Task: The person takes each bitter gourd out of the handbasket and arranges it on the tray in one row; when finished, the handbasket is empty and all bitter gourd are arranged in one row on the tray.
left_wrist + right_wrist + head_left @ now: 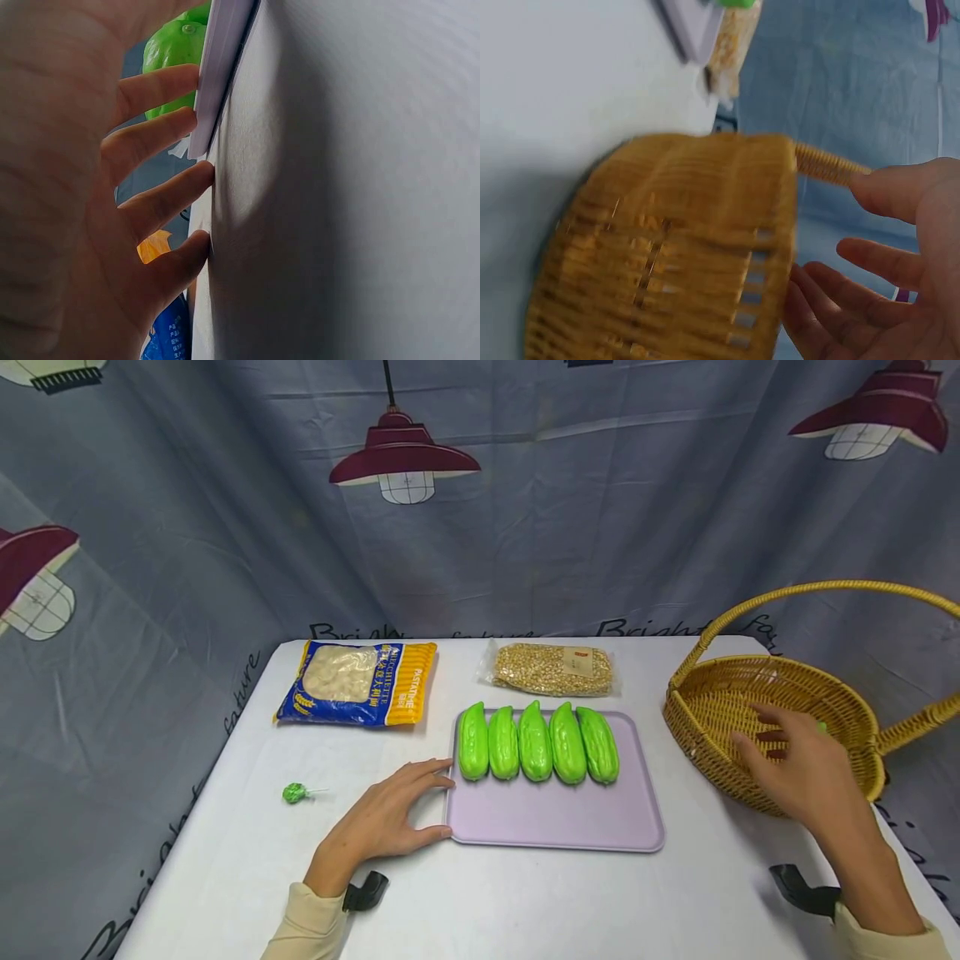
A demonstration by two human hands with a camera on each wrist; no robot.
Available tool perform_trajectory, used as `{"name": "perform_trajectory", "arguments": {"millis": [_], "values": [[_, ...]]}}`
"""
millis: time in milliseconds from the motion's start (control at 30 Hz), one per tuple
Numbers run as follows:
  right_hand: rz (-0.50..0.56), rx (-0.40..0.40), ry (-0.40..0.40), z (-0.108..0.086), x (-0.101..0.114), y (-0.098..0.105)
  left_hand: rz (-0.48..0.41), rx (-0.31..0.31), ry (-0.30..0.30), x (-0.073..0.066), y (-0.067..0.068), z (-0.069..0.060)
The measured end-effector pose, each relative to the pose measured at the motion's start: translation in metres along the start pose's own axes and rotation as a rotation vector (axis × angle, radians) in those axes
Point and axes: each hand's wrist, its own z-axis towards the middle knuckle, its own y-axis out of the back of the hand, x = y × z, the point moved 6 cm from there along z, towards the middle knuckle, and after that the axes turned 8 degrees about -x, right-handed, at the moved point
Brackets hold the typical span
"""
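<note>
A lilac tray [555, 820] lies at the middle of the table, with several glossy green bitter melons [536, 743] in a row along its far half. My left hand [390, 807] rests at the tray's left edge, its spread fingertips and thumb against or close to the rim. My right hand [806, 768] is over the yellow wicker basket [716, 702] on the right, fingers loosely bent. In the right wrist view nothing shows between that hand's fingers [885, 262]. Something green [822, 727] peeks out behind the hand; most of it is hidden.
A blue and yellow pasta bag [360, 685] lies at the back left. Behind the tray is a clear bag of grains [551, 668]. A green lollipop [295, 792] lies left of my left hand. The basket's tall handle [825, 585] arches above its rim.
</note>
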Motion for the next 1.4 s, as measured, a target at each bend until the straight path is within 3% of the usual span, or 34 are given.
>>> {"name": "perform_trajectory", "arguments": {"millis": [233,767,1067,1400], "values": [[-0.076,-0.025,-0.027,0.0,-0.024,0.009,-0.014,-0.004,0.003,-0.001,0.001,-0.001],[-0.196,0.027,-0.14,0.004,-0.071,0.012,-0.003,-0.013,-0.014,0.0,0.0,-0.001],[-0.227,0.081,-0.181,0.008,-0.089,0.008,-0.007,-0.019,-0.012,0.0,0.001,0.0],[-0.242,0.126,-0.179,0.015,-0.094,0.001,0.001,-0.013,-0.004,0.001,0.001,-0.001]]}}
